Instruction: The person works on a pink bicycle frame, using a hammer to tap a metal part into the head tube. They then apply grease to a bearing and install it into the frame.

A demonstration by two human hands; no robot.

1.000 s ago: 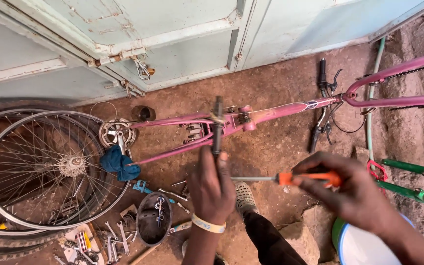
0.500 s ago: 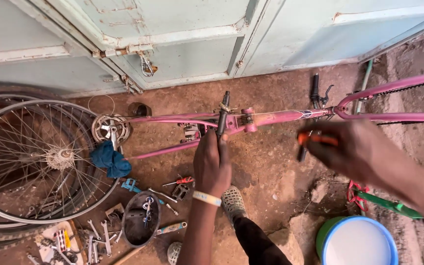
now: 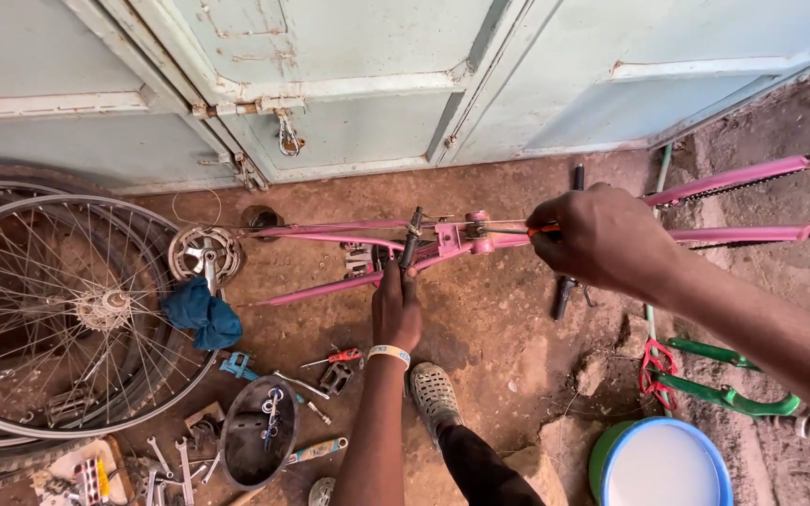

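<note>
Firmly, right hand (image 3: 602, 239) around orange-handled screwdriver (image 3: 517, 230).

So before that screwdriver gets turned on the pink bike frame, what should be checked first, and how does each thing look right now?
1. Frame steadied: ok. The left hand grips the dark crank arm on the pink frame.
2. Tool held firmly: ok. The right hand is closed around the orange-handled screwdriver.
3. Tip seated in the fastener: cannot tell, too small to see at the frame's middle.
4. Footing: ok. The shoe stands flat on bare dirt, apart from the loose tools.
5. Path of the right arm: ok. The blue-lidded tub and green frame lie below it, apart.
</note>
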